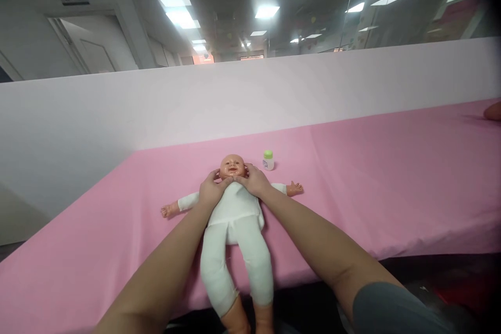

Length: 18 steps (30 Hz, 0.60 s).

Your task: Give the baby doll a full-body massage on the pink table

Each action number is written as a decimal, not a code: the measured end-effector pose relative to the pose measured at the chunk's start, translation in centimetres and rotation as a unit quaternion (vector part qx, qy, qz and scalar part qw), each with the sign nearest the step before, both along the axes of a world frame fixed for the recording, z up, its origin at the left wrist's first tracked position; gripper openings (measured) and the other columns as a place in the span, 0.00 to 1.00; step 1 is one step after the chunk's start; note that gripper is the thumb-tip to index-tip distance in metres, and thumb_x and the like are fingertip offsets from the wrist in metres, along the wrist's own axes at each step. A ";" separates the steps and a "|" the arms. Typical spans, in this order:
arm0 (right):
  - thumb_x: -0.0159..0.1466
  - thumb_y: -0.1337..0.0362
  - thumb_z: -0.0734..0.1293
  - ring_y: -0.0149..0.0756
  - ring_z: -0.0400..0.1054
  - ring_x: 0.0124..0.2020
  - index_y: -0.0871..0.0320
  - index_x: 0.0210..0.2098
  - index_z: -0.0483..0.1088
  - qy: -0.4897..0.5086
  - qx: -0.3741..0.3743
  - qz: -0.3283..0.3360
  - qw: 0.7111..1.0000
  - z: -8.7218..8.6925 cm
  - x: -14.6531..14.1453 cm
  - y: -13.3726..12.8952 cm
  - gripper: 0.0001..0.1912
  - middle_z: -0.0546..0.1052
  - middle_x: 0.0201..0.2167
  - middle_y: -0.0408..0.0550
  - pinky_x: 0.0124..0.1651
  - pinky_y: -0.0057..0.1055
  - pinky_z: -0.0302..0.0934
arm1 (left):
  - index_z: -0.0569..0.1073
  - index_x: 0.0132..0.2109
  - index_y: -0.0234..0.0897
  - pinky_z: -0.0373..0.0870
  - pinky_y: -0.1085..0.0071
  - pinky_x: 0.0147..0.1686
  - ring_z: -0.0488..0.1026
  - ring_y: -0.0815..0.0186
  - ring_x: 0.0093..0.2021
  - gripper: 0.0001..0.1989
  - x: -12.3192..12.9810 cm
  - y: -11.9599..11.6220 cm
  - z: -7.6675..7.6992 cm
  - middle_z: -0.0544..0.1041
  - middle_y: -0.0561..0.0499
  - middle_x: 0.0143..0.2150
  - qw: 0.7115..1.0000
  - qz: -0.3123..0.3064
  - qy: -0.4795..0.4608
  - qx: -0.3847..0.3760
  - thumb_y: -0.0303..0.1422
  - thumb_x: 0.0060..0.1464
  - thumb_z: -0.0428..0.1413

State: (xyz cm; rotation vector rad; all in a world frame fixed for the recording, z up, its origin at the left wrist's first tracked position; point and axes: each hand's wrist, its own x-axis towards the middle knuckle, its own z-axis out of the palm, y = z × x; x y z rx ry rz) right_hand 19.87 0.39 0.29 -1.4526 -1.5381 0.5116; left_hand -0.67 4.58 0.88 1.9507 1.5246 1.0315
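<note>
A baby doll (239,206) with a hard head and a soft white cloth body lies face up on the pink sheet (164,167), its arms spread and its lower legs reaching past the near edge. My left hand (212,188) wraps the left side of its neck and shoulder, with the thumb on the front below the chin. From the other side my right hand (255,181) grips it likewise. Fingers of both hands curl behind the neck and head, partly hidden. Right of the head stands a small clear bottle with a green cap (268,160).
A white low wall (250,94) runs along the back of the pink-covered surface, with glass above it. At the far right edge a skin-coloured rounded object (493,111) is cut off by the frame. A doorway (94,42) shows behind the wall at left.
</note>
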 end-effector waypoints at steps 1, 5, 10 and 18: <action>0.63 0.43 0.73 0.46 0.74 0.53 0.54 0.62 0.69 -0.006 0.006 0.004 1.000 -0.1 0.1 0.1 0.35 0.78 0.55 0.53 0.55 0.39 0.67 | 0.71 0.64 0.42 0.73 0.57 0.52 0.79 0.50 0.52 0.39 0.0 0.0 -0.1 0.80 0.40 0.58 1.000 0.002 -0.002 -0.001 0.56 0.52 0.65; 0.66 0.44 0.70 0.46 0.74 0.54 0.52 0.61 0.71 -0.016 0.021 0.014 1.000 -0.5 0.5 0.3 0.29 0.78 0.55 0.52 0.57 0.40 0.66 | 0.73 0.64 0.41 0.73 0.59 0.52 0.80 0.51 0.53 0.36 0.0 0.0 -0.5 0.80 0.40 0.58 1.000 -0.005 -0.014 0.000 0.56 0.54 0.63; 0.74 0.48 0.62 0.45 0.72 0.60 0.48 0.63 0.71 -0.013 0.013 0.027 0.999 -0.4 0.8 0.3 0.23 0.78 0.58 0.49 0.63 0.43 0.63 | 0.74 0.64 0.41 0.67 0.57 0.62 0.76 0.53 0.60 0.27 -0.2 0.5 -1.0 0.79 0.43 0.60 0.999 -0.019 -0.007 0.033 0.50 0.68 0.49; 0.67 0.41 0.69 0.48 0.74 0.57 0.48 0.65 0.68 0.016 -0.011 0.056 0.998 -0.1 0.7 -0.4 0.33 0.79 0.56 0.49 0.59 0.44 0.67 | 0.69 0.68 0.38 0.71 0.57 0.59 0.76 0.50 0.58 0.35 0.2 -0.2 -0.4 0.77 0.40 0.61 0.998 -0.044 -0.026 0.027 0.53 0.62 0.58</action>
